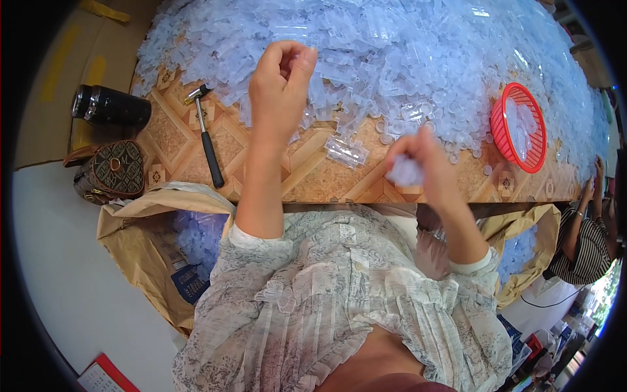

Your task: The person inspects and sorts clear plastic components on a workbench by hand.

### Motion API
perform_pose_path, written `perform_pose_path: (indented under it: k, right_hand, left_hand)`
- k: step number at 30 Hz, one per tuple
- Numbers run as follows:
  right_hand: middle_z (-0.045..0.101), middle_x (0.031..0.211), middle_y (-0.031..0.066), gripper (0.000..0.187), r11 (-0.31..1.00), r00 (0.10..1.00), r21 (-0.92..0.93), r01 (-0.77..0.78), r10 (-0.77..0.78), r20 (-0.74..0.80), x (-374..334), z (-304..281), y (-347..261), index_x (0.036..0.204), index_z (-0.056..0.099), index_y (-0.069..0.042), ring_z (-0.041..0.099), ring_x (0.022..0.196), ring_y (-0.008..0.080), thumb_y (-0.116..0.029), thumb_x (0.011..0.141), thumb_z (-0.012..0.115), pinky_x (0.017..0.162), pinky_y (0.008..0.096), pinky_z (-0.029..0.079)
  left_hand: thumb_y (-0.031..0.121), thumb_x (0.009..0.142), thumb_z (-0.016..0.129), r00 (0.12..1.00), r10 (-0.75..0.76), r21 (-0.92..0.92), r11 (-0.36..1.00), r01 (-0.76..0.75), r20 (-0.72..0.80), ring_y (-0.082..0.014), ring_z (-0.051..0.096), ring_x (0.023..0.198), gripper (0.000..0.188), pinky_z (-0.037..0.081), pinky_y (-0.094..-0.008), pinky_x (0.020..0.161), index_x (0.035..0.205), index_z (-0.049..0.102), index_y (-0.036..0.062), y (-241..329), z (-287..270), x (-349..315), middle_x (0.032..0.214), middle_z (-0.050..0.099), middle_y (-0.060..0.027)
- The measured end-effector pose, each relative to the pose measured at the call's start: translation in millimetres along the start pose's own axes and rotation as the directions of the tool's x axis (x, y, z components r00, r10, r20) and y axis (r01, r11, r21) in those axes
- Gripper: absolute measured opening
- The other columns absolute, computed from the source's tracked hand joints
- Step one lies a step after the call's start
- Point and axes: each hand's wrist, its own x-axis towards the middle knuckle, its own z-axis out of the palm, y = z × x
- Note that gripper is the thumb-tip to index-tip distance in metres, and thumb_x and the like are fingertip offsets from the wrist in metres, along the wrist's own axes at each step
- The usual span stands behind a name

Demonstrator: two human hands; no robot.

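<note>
Right grip: the right hand, over the near side of the table, has its fingers closed on a small bunch of clear plastic pieces; blur hides how many. Bunching them probably lets one palm carry several.
Left grip: the left hand hangs over the pile, thumb and fingertips drawn close together; whether a thin piece is pinched there, I cannot tell.
Pile: clear pieces cover the far side, leaving a bare near strip, likely as working room. Some loose clear tubes lie on that strip, between the hands.
Red basket: the red basket tilts at the right by the pile, clear pieces inside, its mouth perhaps angled for easy reach.
Paper bags: the left paper bag and right paper bag gape below the near edge, plastic inside, apparently placed within arm's reach.
Left side: the hammer, black flask and brown pouch sit left of both hands, seemingly kept out of their way.
</note>
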Motion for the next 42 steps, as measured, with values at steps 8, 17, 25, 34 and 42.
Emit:
perform_pose_path:
  k: [8,17,25,34,42]
  right_hand:
    - [0.053,0.073,0.0105,0.028,0.202,0.724,-0.846,0.493,-0.635,0.270,9,53,42,0.079,0.061,-0.004,0.053,0.067,0.0294,-0.031,0.081,0.065,0.061,0.0422,0.040]
    - [0.057,0.076,0.0104,0.034,0.131,0.635,-0.897,0.423,-0.748,0.190,45,53,43,0.100,0.064,0.000,0.053,0.072,0.0280,-0.030,0.083,0.063,0.063,0.0389,0.042]
    - [0.053,0.099,0.0087,0.038,0.018,0.633,-0.935,0.353,-0.741,0.224,46,53,57,0.106,0.062,-0.003,0.049,0.092,0.0257,-0.031,0.080,0.064,0.078,0.0404,0.034]
    - [0.053,0.108,0.0080,0.040,0.007,0.530,-0.960,0.279,-0.835,0.148,41,53,51,0.109,0.060,-0.005,0.049,0.101,0.0247,-0.027,0.077,0.068,0.085,0.0400,0.032]
    - [0.057,0.098,0.0122,0.024,0.177,0.455,-0.925,0.335,-0.891,-0.006,46,0,-8,0.105,0.061,-0.006,0.054,0.091,0.0283,-0.018,0.085,0.062,0.080,0.0403,0.040]
  left_hand:
    - [0.018,0.078,0.067,0.832,-0.081,0.450,0.868,-0.212,0.549,-0.0321,0.059,0.078,0.022,0.046,-0.0406,0.069,0.092,0.062,0.0026,5,-19,-19,0.084,0.060,-0.0139]
    - [0.011,0.075,0.068,0.856,0.022,0.483,0.819,-0.311,0.516,-0.0261,0.058,0.077,0.026,0.047,-0.0362,0.070,0.099,0.062,0.0024,-16,-25,-21,0.083,0.058,-0.0126]
    - [0.000,0.067,0.067,0.766,0.156,0.389,0.788,-0.478,0.624,-0.0306,0.054,0.090,0.042,0.047,-0.0362,0.076,0.109,0.064,0.0065,-10,3,-27,0.096,0.051,-0.0125]
    - [0.003,0.075,0.062,0.820,0.130,0.511,0.724,-0.463,0.558,-0.0341,0.055,0.089,0.028,0.047,-0.0391,0.073,0.103,0.065,0.0039,-13,20,-23,0.094,0.051,-0.0157]
    - [0.013,0.090,0.054,0.924,-0.182,0.197,0.973,0.120,0.335,-0.0180,0.063,0.074,0.020,0.047,-0.0276,0.062,0.102,0.064,0.0015,2,18,5,0.092,0.065,-0.0079]
